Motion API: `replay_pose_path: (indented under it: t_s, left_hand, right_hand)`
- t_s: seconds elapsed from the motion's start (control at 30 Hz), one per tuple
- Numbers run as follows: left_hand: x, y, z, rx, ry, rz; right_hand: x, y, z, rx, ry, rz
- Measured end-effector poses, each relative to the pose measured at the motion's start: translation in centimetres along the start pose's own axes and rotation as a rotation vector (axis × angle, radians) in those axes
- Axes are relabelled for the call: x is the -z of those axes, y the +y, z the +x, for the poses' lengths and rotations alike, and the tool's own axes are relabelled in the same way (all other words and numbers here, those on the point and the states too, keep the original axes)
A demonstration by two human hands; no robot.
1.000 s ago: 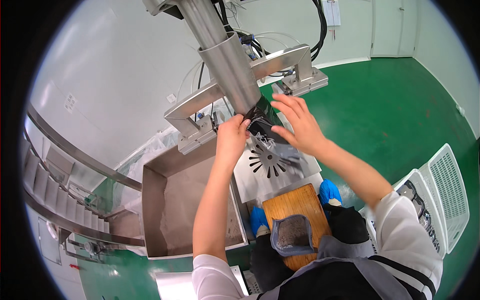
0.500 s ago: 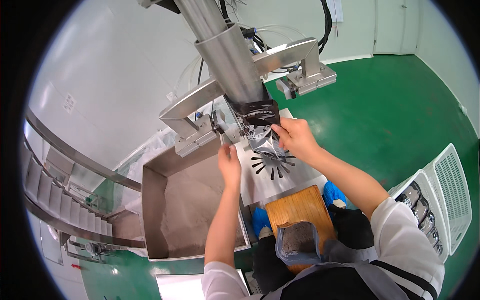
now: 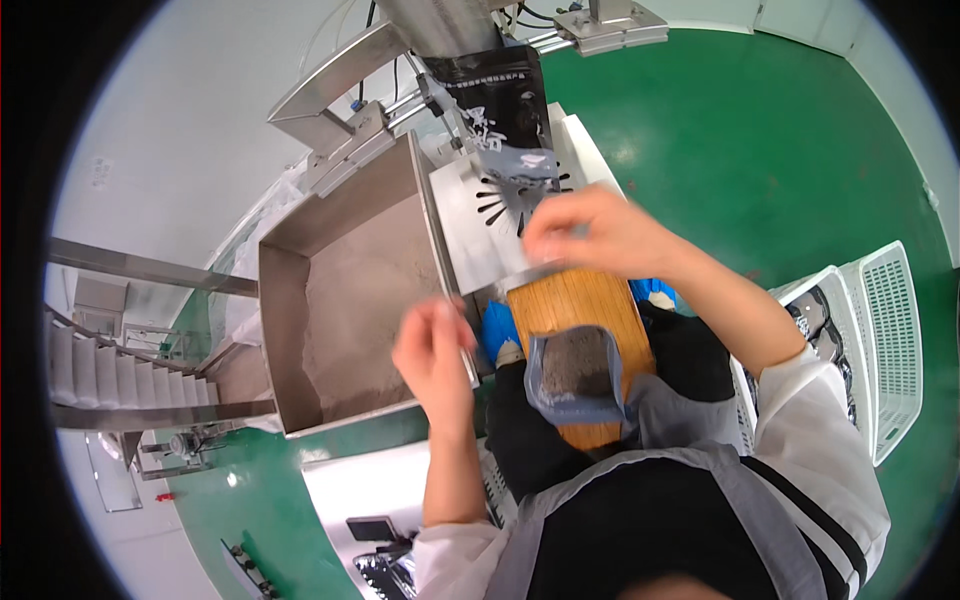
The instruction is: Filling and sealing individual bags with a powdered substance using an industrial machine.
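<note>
A black glossy pouch [image 3: 505, 110] hangs from the steel filling tube [image 3: 435, 22], between two extended clamps: the left clamp [image 3: 350, 150] and the right clamp [image 3: 610, 30]. Below and right of the pouch, my right hand [image 3: 595, 235] is apart from it, blurred, fingers loosely curled with nothing visible in them. My left hand [image 3: 435, 350] hovers by the near right edge of a steel bin [image 3: 432, 225] of grey-brown powder, its fingers loosely bent and empty. An open grey bag [image 3: 575, 410] with powder inside stands on a wooden stool [image 3: 560, 298] between my legs.
A slotted metal plate [image 3: 470, 245] lies under the pouch. White plastic baskets [image 3: 885, 345] with filled dark pouches stand to my right. A white table [image 3: 335, 490] with a dark flat device is at lower left. Behind the bin curves a metal rail [image 3: 150, 268].
My right hand has let go of the pouch and drawn back. The clamps have extended toward the pouch. My left hand has also pulled back, and the view has tilted down.
</note>
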State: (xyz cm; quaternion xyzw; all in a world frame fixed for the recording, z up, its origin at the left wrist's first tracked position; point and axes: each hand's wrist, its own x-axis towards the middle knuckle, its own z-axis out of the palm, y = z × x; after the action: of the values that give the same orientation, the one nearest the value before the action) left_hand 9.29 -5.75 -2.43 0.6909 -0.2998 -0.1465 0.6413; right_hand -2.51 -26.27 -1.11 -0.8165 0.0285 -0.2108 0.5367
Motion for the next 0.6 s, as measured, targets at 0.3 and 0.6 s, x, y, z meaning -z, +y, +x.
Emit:
replay_pose_path:
  t_s: [0.3, 0.6]
  left_hand:
    - [-4.2, 4.5, -15.3, -0.349, -0.436, 0.919]
    - [-1.3, 3.4, -17.2, -0.417, -0.19, 0.853]
  right_hand:
    - [-8.5, -1.0, 1.3, 0.11, -0.968, -0.199]
    - [-6.2, -1.8, -4.7, -0.047, -0.054, -0.193]
